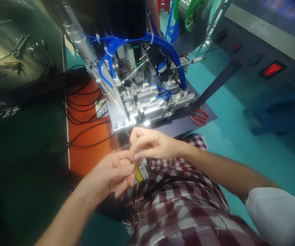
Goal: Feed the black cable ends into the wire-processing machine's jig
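My left hand [109,172] is closed in a pinch, palm side up, in front of the machine. Thin coloured wires [135,161] show between its fingertips and those of my right hand [154,143]. The right hand comes in from the right, thumb and fingers pinched at the same wires. Fingers hide most of what is held. Just below the hands, on my lap, lie several loose wire ends [137,208] with orange and pale tips. A yellow and white label [142,172] shows behind the fingertips.
Beyond my hands stands a metal machine [147,102] with blue air tubes [173,51]. Black cables [86,121] cross the orange surface [86,157] at left. Red-handled cutters [200,117] lie to the right, below a control box [260,41]. A solder spool [188,13] hangs above.
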`<action>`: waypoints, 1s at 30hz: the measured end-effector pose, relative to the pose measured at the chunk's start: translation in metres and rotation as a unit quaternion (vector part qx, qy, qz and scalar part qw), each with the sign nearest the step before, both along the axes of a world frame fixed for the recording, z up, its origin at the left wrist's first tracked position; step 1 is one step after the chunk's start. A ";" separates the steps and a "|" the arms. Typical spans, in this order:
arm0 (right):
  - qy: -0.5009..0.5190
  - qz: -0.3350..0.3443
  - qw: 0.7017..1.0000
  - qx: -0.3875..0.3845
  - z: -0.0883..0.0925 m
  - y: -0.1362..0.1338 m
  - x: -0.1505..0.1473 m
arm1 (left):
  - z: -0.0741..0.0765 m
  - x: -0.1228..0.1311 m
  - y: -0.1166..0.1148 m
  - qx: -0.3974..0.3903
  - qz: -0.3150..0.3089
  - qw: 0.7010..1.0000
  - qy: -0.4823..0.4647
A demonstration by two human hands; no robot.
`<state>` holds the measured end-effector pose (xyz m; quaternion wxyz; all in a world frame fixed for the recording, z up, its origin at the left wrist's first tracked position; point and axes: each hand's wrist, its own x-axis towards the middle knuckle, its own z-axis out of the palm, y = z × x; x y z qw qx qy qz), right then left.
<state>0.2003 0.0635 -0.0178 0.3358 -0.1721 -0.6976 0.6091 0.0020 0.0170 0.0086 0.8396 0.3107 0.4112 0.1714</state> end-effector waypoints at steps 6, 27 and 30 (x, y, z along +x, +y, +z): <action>-0.094 -0.123 0.988 0.025 0.017 -0.013 0.010 | -0.004 0.009 -0.008 0.033 0.030 0.997 0.065; -0.109 -0.337 0.925 0.141 -0.003 -0.056 -0.002 | -0.011 0.014 -0.020 0.169 0.109 0.961 0.190; -0.138 -0.308 0.923 0.187 -0.002 -0.055 0.001 | -0.012 0.014 -0.020 0.172 0.108 0.961 0.187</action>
